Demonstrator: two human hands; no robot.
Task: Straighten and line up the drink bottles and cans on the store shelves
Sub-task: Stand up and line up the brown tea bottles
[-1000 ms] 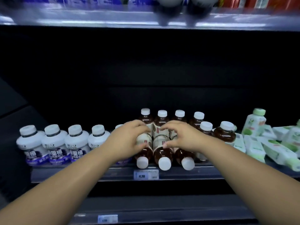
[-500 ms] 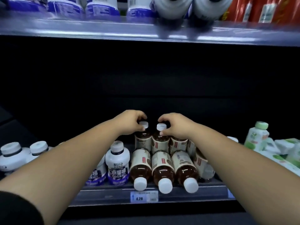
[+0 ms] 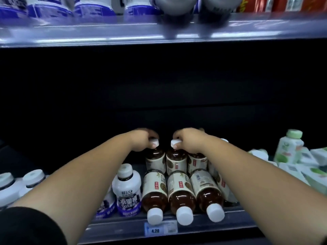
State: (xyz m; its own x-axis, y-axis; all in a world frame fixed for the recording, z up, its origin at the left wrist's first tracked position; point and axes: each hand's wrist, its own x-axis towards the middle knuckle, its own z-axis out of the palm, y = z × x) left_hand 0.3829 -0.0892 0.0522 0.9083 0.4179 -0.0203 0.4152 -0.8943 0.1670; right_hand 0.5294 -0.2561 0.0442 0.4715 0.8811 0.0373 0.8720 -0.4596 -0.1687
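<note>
Two white round plastic bottles with purple labels (image 3: 32, 178) sit far left on the dark lower shelf (image 3: 233, 221), cut off by my feed's edge. A black sleeve (image 3: 26, 225) covers the left upper arm at bottom left. Next is a third white plastic bottle with a purple printed label (image 3: 127, 190), upright, just beside the tea group.

The left hand (image 3: 142, 141) reaches to the back row, fingers curled down over the white cap of an upright brown tea bottle with a cream label (image 3: 155, 160). The right hand (image 3: 188, 140) pinches the white cap of the neighbouring upright tea bottle (image 3: 176, 161). I read the two held bottles as touching. More upright tea bottles (image 3: 197, 162) stand further right, half hidden by the right forearm.

In front, three brown tea bottles lying on their sides (image 3: 181, 191) are packed side by side, caps pointing at the shelf edge. A blue-and-white price tag (image 3: 160, 230) reading 4.20 sits just below them.

Far right, a white-and-green plastic bottle with a pale green cap (image 3: 289, 148) stands upright, blurred. White-and-green cartons (image 3: 316, 174) lie tumbled near it.

Up top, the lit upper shelf (image 3: 159, 35) carries blurred purple-and-white bottles.
</note>
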